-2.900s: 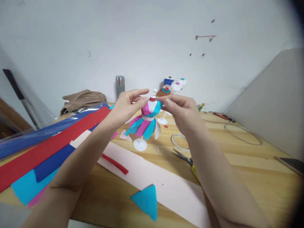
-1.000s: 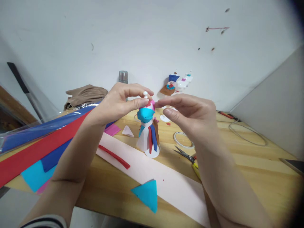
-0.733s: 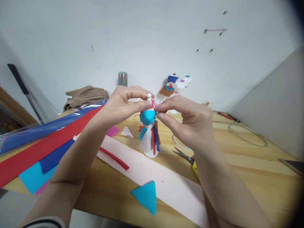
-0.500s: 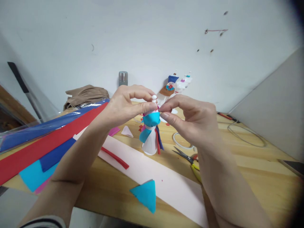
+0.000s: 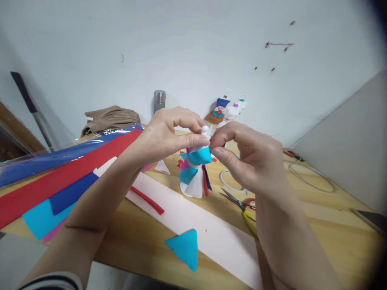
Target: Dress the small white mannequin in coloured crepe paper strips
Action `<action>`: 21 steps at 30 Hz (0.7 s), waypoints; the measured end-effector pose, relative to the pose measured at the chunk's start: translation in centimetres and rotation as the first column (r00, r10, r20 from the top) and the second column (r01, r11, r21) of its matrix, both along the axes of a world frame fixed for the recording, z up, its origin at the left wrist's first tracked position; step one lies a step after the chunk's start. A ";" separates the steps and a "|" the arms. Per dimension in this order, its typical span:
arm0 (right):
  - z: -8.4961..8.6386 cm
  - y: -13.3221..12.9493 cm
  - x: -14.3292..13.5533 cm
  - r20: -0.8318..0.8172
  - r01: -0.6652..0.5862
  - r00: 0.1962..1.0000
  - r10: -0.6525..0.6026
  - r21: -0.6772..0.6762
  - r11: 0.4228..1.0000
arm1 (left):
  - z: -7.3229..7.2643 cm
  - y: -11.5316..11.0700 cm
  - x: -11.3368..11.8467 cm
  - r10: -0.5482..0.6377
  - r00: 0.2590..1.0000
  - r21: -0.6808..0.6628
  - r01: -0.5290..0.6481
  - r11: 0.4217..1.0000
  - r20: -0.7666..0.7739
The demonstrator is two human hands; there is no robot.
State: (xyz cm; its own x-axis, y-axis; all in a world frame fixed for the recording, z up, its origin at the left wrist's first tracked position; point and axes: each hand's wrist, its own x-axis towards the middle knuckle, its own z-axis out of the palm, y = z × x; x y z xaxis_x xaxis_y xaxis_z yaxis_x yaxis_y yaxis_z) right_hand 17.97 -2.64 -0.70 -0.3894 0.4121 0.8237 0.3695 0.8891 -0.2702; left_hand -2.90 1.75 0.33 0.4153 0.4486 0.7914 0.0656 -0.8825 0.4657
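Observation:
A small white dress-form figurine (image 5: 193,187) stands on the table, dressed in turquoise, white, red and dark blue crepe paper. It leans to the right, and its knobbed top shows between my hands. My left hand (image 5: 172,131) grips the upper part of the figurine, thumb across the front. At the right side of the turquoise crepe paper (image 5: 200,156) around its chest, my right hand (image 5: 250,157) pinches with thumb and forefinger. The paper edge there seems to be between those fingertips, though they mostly hide it.
Scissors (image 5: 238,200) and a white tape roll (image 5: 229,181) lie right of the figurine. A pale pink strip (image 5: 217,245) bears a turquoise triangle (image 5: 186,247) and a red strip (image 5: 148,200). More dressed figurines (image 5: 222,106) stand behind; a thermos (image 5: 159,100) is by the wall.
The figurine's top has tipped to the right, and both hands have shifted slightly right and down with it. Loose paper and scissors lie as before.

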 end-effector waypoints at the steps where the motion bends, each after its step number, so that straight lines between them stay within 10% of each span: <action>1: 0.0 -0.1 0.0 0.022 0.009 1.000 -0.009 0.012 1.000 | 0.0 0.0 0.0 0.002 1.000 -0.002 -0.002 1.000 -0.009; 21: -0.2 0.5 0.3 0.008 0.091 0.996 -0.091 0.015 0.996 | 0.8 -0.5 -0.2 0.007 0.995 -0.131 -0.021 0.991 -0.104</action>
State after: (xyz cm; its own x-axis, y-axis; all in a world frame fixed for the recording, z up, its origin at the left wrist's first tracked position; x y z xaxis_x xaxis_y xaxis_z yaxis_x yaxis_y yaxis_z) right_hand 18.26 -2.10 -0.89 -0.3583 0.4339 0.8266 0.4513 0.8556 -0.2535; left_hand -3.11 1.23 1.17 0.4845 0.5521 0.6785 0.1314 -0.8128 0.5676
